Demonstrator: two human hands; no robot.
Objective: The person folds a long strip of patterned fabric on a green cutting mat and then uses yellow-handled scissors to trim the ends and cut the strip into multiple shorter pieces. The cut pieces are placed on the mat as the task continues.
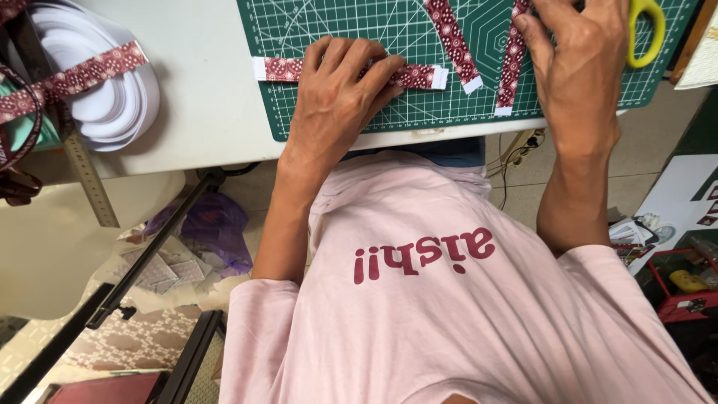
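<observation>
My left hand lies flat on a dark red patterned fabric strip with white ends, pressing it onto the green cutting mat. My right hand rests at the mat's far right, fingertips touching the top of another red strip that runs down to the mat's near edge. A third red strip lies slanted between the two hands. Yellow scissor handles show just right of my right hand, which does not hold them.
The mat sits on a white table. At the left lie a coil of white tape with a red strip across it and a metal ruler. Bags, papers and a red box are on the floor.
</observation>
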